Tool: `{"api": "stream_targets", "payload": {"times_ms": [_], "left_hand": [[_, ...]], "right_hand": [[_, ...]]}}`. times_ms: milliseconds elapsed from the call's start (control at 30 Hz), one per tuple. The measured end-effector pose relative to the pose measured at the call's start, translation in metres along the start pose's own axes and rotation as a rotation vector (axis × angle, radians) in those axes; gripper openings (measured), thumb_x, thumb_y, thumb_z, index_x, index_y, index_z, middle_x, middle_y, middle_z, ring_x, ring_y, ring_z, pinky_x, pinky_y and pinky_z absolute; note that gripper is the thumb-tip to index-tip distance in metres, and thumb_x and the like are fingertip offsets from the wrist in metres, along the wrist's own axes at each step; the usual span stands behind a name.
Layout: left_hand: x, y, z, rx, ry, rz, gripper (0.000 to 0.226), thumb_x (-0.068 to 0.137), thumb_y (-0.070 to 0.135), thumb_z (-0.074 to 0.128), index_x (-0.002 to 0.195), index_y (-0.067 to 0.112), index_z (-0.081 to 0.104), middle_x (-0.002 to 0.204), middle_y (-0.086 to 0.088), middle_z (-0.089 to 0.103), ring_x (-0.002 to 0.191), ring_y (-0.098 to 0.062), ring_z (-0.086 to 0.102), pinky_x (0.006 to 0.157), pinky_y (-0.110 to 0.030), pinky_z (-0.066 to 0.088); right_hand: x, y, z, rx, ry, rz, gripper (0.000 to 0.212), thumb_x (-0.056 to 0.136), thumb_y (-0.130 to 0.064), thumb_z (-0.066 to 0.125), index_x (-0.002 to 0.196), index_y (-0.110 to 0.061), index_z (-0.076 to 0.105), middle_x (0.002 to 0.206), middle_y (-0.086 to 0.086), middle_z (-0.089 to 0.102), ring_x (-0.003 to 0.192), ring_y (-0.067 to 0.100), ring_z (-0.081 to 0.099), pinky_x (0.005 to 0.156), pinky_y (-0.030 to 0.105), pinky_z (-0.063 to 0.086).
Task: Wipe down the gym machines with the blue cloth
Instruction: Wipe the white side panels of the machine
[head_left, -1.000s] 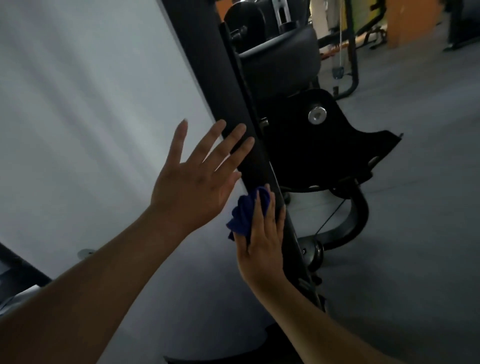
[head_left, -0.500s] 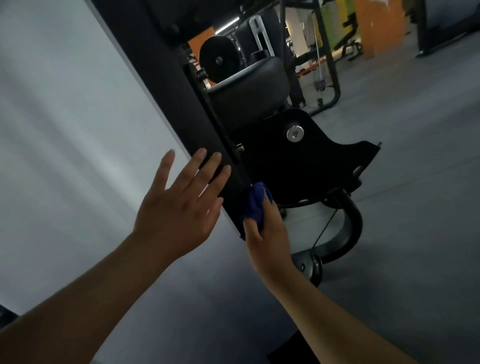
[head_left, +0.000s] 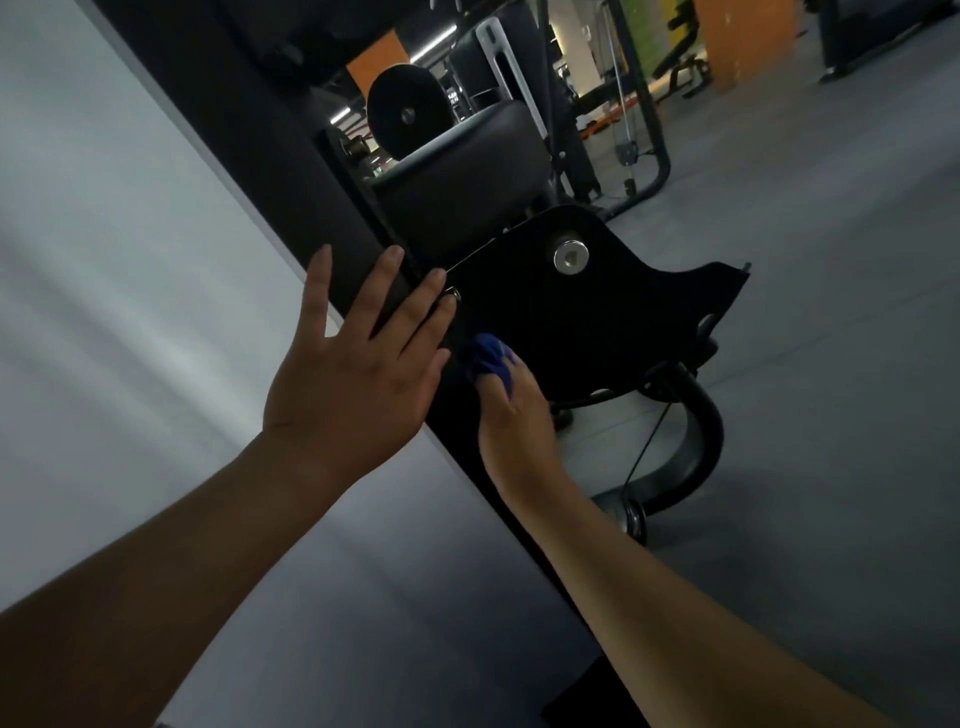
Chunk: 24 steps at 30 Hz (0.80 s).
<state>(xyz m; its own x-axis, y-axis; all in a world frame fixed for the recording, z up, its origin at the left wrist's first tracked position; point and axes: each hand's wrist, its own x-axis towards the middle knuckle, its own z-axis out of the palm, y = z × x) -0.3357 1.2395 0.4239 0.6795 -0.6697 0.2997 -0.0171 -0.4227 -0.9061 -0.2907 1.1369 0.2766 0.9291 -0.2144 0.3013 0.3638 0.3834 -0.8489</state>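
A black gym machine's slanted upright post (head_left: 291, 171) runs from the top left down to the bottom centre. My right hand (head_left: 511, 421) holds a bunched blue cloth (head_left: 491, 361) against the post's right edge, beside a black side plate (head_left: 613, 322). The cloth sticks out past my fingers, which are mostly hidden behind it. My left hand (head_left: 358, 369) is spread flat with straight fingers, its fingertips lying over the post just left of the cloth. It holds nothing.
A pale wall panel (head_left: 130, 312) fills the left side. A black padded seat (head_left: 467, 171) and a weight plate (head_left: 405, 117) sit behind the post. A curved black base tube (head_left: 701, 441) and a thin cable rest on the grey floor (head_left: 831, 415). More machines stand far back.
My right hand has slid the blue cloth up along the post's right edge towards the side plate. My left hand has stayed spread on the post while the view shifted.
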Motion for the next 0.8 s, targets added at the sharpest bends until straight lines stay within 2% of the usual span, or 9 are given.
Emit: {"api": "stream_targets", "payload": {"times_ms": [100, 200, 267, 333, 433, 600, 700, 767, 800], "left_hand": [[0.0, -0.001, 0.0, 0.044, -0.029, 0.024, 0.065, 0.117, 0.045, -0.002, 0.175, 0.017, -0.001, 0.184, -0.01, -0.002, 0.168, -0.043, -0.008, 0.126, -0.077, 0.001], [0.0, -0.001, 0.0, 0.022, 0.002, 0.011, 0.063, 0.119, 0.045, 0.008, 0.176, 0.018, 0.01, 0.183, -0.009, 0.008, 0.168, -0.042, -0.002, 0.126, -0.078, 0.002], [0.0, 0.0, 0.0, 0.011, 0.014, 0.011, 0.062, 0.119, 0.044, 0.012, 0.175, 0.018, 0.017, 0.183, -0.01, 0.014, 0.168, -0.042, 0.001, 0.126, -0.078, 0.004], [0.0, 0.001, 0.0, 0.014, 0.018, 0.011, 0.061, 0.12, 0.044, 0.013, 0.174, 0.018, 0.019, 0.182, -0.01, 0.015, 0.168, -0.043, 0.002, 0.126, -0.079, 0.005], [-0.001, 0.001, 0.002, 0.034, 0.003, 0.028, 0.062, 0.119, 0.044, 0.01, 0.175, 0.017, 0.016, 0.183, -0.01, 0.013, 0.168, -0.044, -0.001, 0.125, -0.08, 0.005], [-0.001, 0.016, 0.004, -0.021, 0.021, 0.111, 0.059, 0.117, 0.041, 0.022, 0.167, 0.017, 0.041, 0.177, -0.014, 0.032, 0.168, -0.038, 0.015, 0.127, -0.076, 0.007], [-0.008, 0.043, 0.011, -0.064, 0.001, 0.158, 0.058, 0.116, 0.043, 0.027, 0.161, 0.016, 0.052, 0.171, -0.015, 0.042, 0.166, -0.039, 0.023, 0.129, -0.073, 0.008], [-0.012, 0.054, 0.016, -0.055, -0.014, 0.147, 0.06, 0.116, 0.045, 0.024, 0.162, 0.014, 0.049, 0.173, -0.015, 0.04, 0.166, -0.042, 0.019, 0.13, -0.072, 0.006], [-0.013, 0.057, 0.017, -0.05, -0.017, 0.143, 0.061, 0.117, 0.045, 0.021, 0.163, 0.013, 0.046, 0.173, -0.016, 0.038, 0.166, -0.044, 0.017, 0.13, -0.072, 0.005]], "right_hand": [[0.006, -0.024, 0.017, 0.101, 0.009, -0.032, 0.026, 0.111, -0.045, 0.046, 0.109, -0.032, 0.068, 0.092, 0.0, 0.072, 0.08, 0.02, 0.07, 0.07, 0.039, 0.056], [-0.013, 0.002, 0.008, -0.033, 0.09, -0.005, 0.023, 0.115, -0.04, 0.042, 0.105, -0.035, 0.062, 0.086, -0.005, 0.068, 0.073, 0.009, 0.066, 0.068, 0.035, 0.051], [-0.03, 0.022, -0.007, -0.127, 0.123, 0.063, 0.021, 0.113, -0.033, 0.041, 0.124, -0.043, 0.055, 0.092, -0.013, 0.066, 0.077, 0.002, 0.066, 0.072, 0.029, 0.051], [-0.038, 0.027, -0.015, -0.182, 0.143, 0.102, 0.041, 0.111, -0.031, 0.041, 0.148, -0.048, 0.041, 0.102, -0.012, 0.066, 0.081, 0.006, 0.067, 0.074, 0.035, 0.054], [-0.022, 0.009, -0.003, -0.153, 0.119, 0.02, 0.039, 0.109, -0.028, 0.044, 0.142, -0.05, 0.046, 0.109, -0.006, 0.068, 0.083, 0.011, 0.069, 0.074, 0.041, 0.06], [-0.024, 0.025, -0.001, -0.021, 0.136, -0.011, 0.024, 0.11, -0.026, 0.047, 0.118, -0.039, 0.065, 0.117, -0.007, 0.069, 0.099, 0.009, 0.068, 0.086, 0.038, 0.058], [-0.038, 0.069, -0.025, -0.064, 0.205, 0.175, 0.031, 0.108, -0.033, 0.043, 0.131, -0.033, 0.063, 0.15, -0.004, 0.058, 0.128, 0.013, 0.061, 0.109, 0.043, 0.053], [-0.033, 0.074, -0.029, -0.109, 0.198, 0.199, 0.035, 0.107, -0.037, 0.04, 0.131, -0.03, 0.064, 0.146, -0.001, 0.059, 0.125, 0.016, 0.062, 0.11, 0.049, 0.053], [-0.029, 0.067, -0.027, -0.127, 0.173, 0.176, 0.036, 0.109, -0.037, 0.041, 0.135, -0.03, 0.064, 0.147, -0.003, 0.058, 0.127, 0.012, 0.06, 0.111, 0.043, 0.052]]}}
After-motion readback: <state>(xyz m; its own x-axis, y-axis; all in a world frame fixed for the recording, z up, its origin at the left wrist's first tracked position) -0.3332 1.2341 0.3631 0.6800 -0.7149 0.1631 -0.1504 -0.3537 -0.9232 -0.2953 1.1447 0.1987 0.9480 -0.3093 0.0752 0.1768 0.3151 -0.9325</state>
